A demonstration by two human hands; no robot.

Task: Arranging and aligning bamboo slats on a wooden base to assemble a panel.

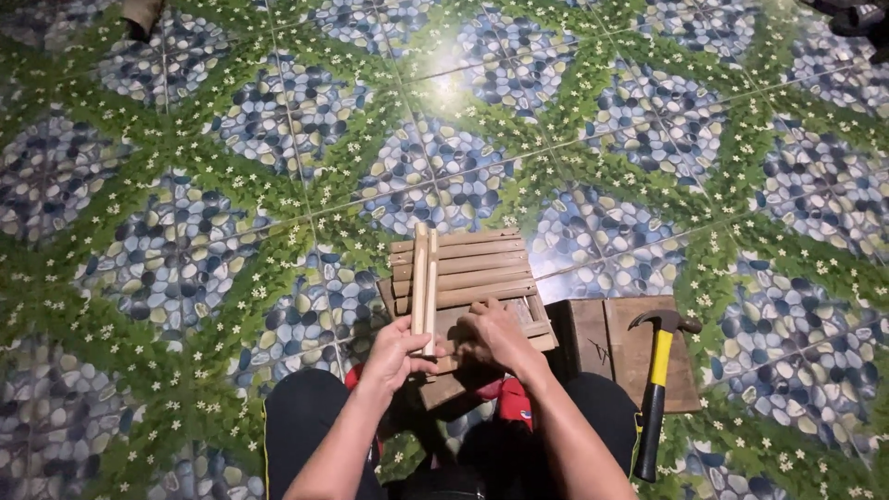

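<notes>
My left hand (396, 352) grips the near end of two thin bamboo sticks (424, 278) held side by side, pointing away from me across a small slatted bamboo panel (472, 268). My right hand (495, 335) rests on the near edge of that panel, fingers curled on its slats. The panel sits on the tiled floor just ahead of my knees (306, 407).
A hammer (656, 389) with a yellow and black handle lies on a dark wooden board (611, 343) to the right. The floor (185, 185) has a pattern of blue pebbles and green leaves. A tan object (141, 13) sits at the top left, dark items (857, 17) at the top right.
</notes>
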